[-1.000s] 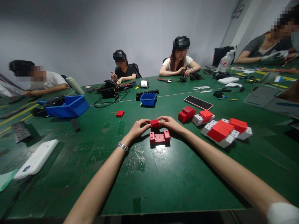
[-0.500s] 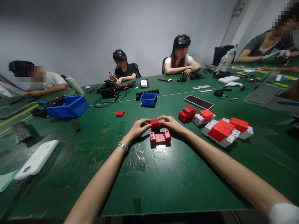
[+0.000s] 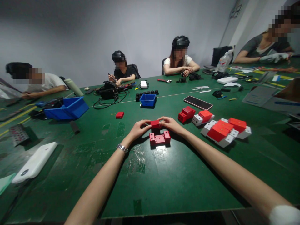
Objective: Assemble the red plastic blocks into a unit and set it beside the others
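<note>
My left hand (image 3: pixel 138 128) and my right hand (image 3: pixel 170 123) meet at the middle of the green table (image 3: pixel 164 181). Both pinch a small red block (image 3: pixel 155 124) between their fingertips. Just in front of it, on the table, lies a flat red bracket with raised ends (image 3: pixel 160 138). A metal watch band sits on my left wrist. To the right lie a red block (image 3: pixel 186 113), a red and white block (image 3: pixel 202 117) and a cluster of red and white blocks (image 3: pixel 225 131).
A phone (image 3: pixel 198 102) lies beyond the blocks. A small blue bin (image 3: pixel 148 100) and a large blue bin (image 3: pixel 67 108) stand further back, a loose red piece (image 3: pixel 119 115) between them. A white device (image 3: pixel 34 162) lies at the left. Several other people sit around the table.
Both hands stay on the small red block with almost no movement. The view has shifted slightly.
</note>
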Demonstrator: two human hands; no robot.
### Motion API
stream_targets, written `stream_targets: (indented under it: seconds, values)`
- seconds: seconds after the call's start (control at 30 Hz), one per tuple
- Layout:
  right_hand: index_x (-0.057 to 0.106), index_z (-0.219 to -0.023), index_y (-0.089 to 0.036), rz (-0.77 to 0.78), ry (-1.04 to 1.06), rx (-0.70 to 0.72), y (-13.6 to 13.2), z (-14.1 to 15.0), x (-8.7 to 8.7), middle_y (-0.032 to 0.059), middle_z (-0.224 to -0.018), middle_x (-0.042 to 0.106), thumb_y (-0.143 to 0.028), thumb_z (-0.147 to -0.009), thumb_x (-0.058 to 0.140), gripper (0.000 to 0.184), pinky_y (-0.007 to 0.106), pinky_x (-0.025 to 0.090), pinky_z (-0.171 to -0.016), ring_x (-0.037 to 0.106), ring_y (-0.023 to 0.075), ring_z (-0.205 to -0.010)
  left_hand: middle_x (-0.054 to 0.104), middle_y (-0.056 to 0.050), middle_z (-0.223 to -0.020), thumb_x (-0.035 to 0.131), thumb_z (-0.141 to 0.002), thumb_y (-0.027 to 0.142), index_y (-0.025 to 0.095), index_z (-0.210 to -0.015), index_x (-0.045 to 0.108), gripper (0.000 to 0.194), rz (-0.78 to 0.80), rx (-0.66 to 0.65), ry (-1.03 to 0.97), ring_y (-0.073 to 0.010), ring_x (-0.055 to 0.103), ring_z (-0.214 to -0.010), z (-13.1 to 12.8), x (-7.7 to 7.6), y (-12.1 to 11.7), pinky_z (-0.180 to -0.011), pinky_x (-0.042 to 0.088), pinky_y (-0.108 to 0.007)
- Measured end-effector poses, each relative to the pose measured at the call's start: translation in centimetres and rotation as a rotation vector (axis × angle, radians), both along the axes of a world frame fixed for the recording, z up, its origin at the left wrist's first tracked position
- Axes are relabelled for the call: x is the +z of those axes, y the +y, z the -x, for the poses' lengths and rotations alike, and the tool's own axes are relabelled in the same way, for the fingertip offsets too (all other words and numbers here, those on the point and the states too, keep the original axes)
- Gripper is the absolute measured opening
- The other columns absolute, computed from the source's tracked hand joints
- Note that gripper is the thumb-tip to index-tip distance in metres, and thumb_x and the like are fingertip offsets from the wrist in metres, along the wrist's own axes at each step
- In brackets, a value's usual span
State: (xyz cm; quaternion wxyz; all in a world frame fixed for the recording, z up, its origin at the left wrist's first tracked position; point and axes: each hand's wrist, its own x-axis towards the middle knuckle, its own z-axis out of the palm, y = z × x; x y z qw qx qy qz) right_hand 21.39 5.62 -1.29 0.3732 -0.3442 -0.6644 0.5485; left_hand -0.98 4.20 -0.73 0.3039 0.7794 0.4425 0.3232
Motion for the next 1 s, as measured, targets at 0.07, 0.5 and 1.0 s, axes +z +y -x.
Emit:
stream_targets:
  seconds: [0.07,0.5,1.0]
  values:
    - [0.059,-0.101,-0.016,0.014,0.007,-0.004,-0.1,0.0,0.0,0.0041,-0.085,0.069,-0.038,-0.077,0.06,0.033,0.032,0.051,-0.077,0.066,0.0179,-0.08,0.065,-0.009,-0.104,0.056,-0.081,0.043,0.016,-0.108,0.061,0.039,-0.011,0.001,-0.001,-0.021,0.061,-0.092,-0.1,0.0,-0.1,-0.083,0.047,-0.034]
    - [0.058,-0.101,-0.016,-0.002,0.007,-0.037,0.0,0.1,-0.6,0.0037,-0.079,0.069,-0.041,-0.076,0.06,0.035,0.033,0.051,-0.076,0.065,0.0176,-0.075,0.065,-0.009,-0.108,0.055,-0.082,0.042,0.015,-0.108,0.061,0.038,-0.006,0.028,-0.078,-0.0202,0.061,-0.093,-0.6,0.1,-0.8,-0.087,0.047,-0.033]
    - [0.057,-0.104,-0.015,-0.001,0.035,-0.042,-0.2,0.1,-0.5,0.005,-0.08,0.069,-0.04,-0.077,0.059,0.038,0.033,0.049,-0.076,0.065,0.0177,-0.075,0.062,-0.01,-0.115,0.055,-0.082,0.039,0.014,-0.109,0.06,0.037,0.085,0.022,-0.239,-0.0212,0.058,-0.105,-1.3,0.4,-1.3,-0.094,0.043,-0.034]
